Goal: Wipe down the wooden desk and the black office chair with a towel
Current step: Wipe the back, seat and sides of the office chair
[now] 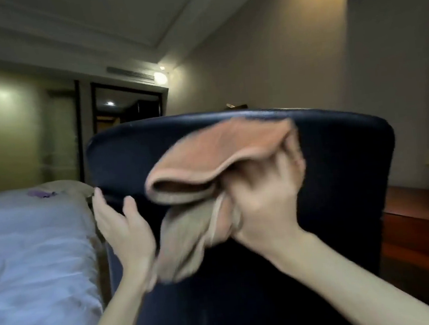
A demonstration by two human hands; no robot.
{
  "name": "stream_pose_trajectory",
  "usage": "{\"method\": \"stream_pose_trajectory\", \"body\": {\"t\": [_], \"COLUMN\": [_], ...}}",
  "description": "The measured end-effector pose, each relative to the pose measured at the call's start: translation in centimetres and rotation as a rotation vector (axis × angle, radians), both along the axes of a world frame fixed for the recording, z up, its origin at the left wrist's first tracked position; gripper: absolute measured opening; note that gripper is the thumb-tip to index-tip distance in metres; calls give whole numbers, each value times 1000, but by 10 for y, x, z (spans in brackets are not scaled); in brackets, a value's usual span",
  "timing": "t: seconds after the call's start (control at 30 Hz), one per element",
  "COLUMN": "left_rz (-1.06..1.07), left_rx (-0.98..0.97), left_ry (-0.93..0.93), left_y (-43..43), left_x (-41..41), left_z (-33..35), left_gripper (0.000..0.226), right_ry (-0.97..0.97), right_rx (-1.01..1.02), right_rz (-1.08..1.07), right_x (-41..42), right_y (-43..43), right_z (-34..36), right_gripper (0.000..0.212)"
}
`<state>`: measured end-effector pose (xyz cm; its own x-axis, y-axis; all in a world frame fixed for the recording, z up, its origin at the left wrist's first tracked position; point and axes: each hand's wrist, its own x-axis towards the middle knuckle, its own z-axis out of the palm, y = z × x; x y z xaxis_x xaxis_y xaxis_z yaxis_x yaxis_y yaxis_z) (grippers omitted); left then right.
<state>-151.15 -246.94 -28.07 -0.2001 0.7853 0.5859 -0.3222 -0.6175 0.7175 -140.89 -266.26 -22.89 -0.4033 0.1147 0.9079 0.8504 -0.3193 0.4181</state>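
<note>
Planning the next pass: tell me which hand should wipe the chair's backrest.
Right. The right hand grips the towel, held up before the chair backrest near its top edge; the left hand is open, holding nothing.

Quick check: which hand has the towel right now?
The right hand grips the bunched tan towel in front of the black chair back. The left hand holds nothing: its fingers are straight, palm open, near the chair back's left edge.

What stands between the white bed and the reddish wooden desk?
The black office chair: its backrest fills the view between bed and desk, seen in the head view.
</note>
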Motion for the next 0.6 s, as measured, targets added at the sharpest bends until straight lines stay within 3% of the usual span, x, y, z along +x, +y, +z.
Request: {"method": "stream_pose_trajectory", "body": {"t": [0.1, 0.17, 0.27, 0.4, 0.6], "left_rz": [3, -44, -84, -333, -352], "left_rx": [-54, -81, -141, -411, -437], "left_ry": [60, 86, 47, 26, 2], "left_y": [-1, 2, 22, 54, 43], "left_x": [7, 2, -10, -26, -34], "left_z": [-12, -21, -25, -20, -30], "left_gripper": [58, 56, 51, 60, 70], "right_ry": [-251, -278, -280, -228, 64], "right_rx": [-408, -460, -216, 93, 261], "right_rz": [-44, -76, -73, -159, -92], "right_x": [1, 1, 0, 15, -10], "right_y": [16, 12, -12, -66, -28], "right_z": [-38, -40, -9, 51, 60], "right_gripper": [15, 18, 15, 16, 31]}}
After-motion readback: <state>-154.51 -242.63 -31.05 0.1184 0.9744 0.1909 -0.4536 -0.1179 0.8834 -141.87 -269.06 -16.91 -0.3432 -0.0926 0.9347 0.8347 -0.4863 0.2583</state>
